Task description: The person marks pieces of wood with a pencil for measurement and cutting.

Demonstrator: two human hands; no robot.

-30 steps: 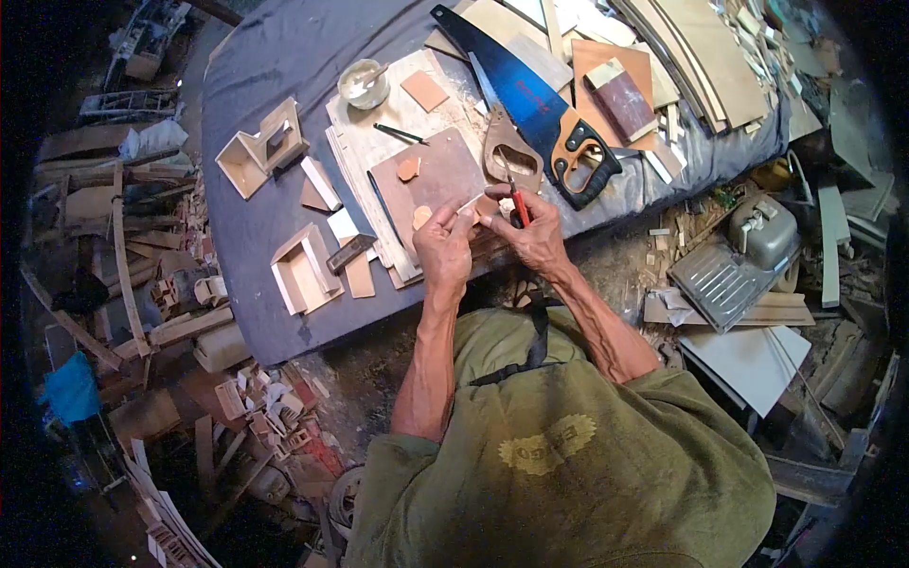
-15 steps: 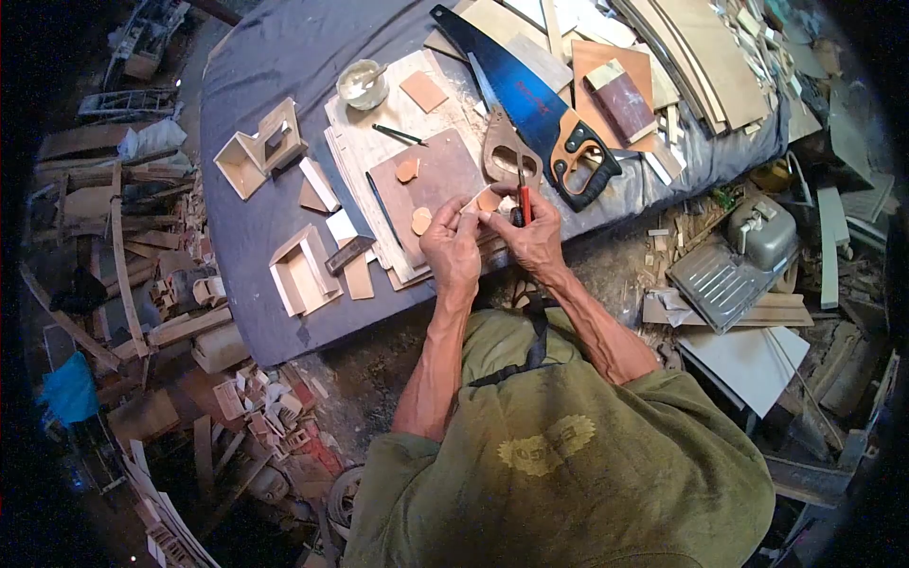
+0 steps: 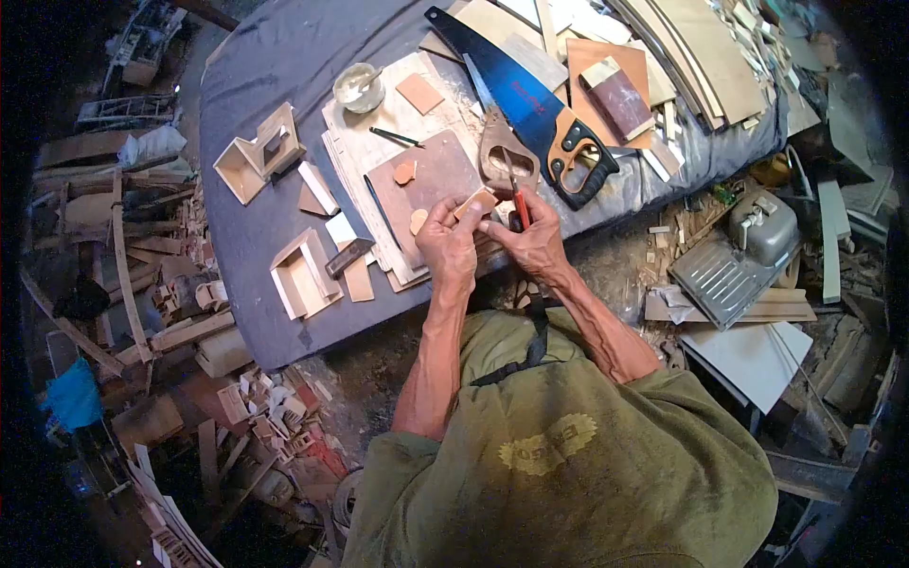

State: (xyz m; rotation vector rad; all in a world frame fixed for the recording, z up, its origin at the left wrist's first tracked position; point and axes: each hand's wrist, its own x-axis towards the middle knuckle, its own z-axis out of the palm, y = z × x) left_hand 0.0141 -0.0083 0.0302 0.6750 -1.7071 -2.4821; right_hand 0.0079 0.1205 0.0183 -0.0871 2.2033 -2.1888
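Note:
My left hand [image 3: 449, 248] pinches a small thin piece of wood [image 3: 476, 202] between thumb and fingers. My right hand [image 3: 532, 239] is closed around a red-handled tool [image 3: 520, 206] with a thin shaft pointing away from me, and its thumb reaches toward the wood piece. Both hands are close together above the near edge of a brown board [image 3: 445, 170]. On that board lie a small rounded wood piece [image 3: 405, 172] and a paler one [image 3: 417, 221], the latter partly hidden by my left hand. A brown-handled saw [image 3: 507, 161] is just beyond my right hand.
A blue handsaw [image 3: 535, 109] lies to the right, near a wrapped sanding block [image 3: 615, 99]. A bowl of paste [image 3: 360, 87], a pencil [image 3: 396, 137] and an open wooden box [image 3: 305, 275] are on the left. Wood offcuts [image 3: 275, 407] litter the floor.
The small wood piece has been turned in my left fingers, so a longer flat face now shows. My right hand and the red-handled tool have shifted only slightly.

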